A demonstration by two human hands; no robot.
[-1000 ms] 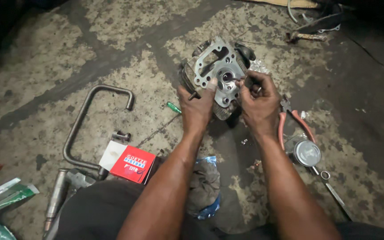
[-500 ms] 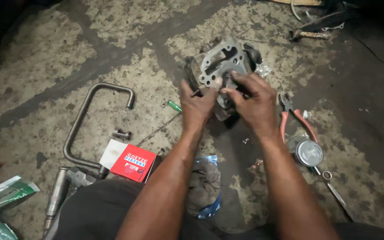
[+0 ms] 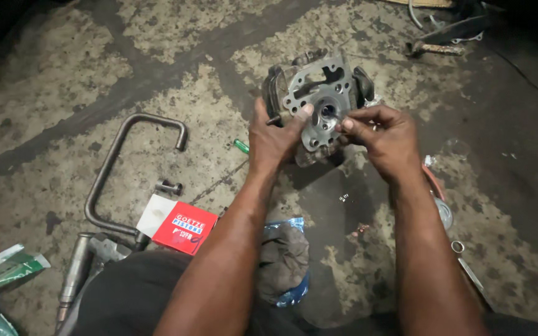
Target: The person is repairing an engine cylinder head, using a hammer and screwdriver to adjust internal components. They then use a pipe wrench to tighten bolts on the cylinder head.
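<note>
Head view: a grey metal engine head [image 3: 320, 102] stands tilted on the stained concrete floor [image 3: 63, 93], straight ahead of both arms and touched by both. The left hand [image 3: 273, 135] clasps its left side, thumb pressed on the flat face. The right hand [image 3: 382, 134] is curled, fingertips pinched at the central bore — whether they hold some small part I cannot tell. Its flat face is turned toward the person. Well apart to the left lie a bent steel pipe [image 3: 112, 163] and a red-and-white box [image 3: 179, 225]; a blue-wrapped rag [image 3: 283, 258] sits between the forearms.
</note>
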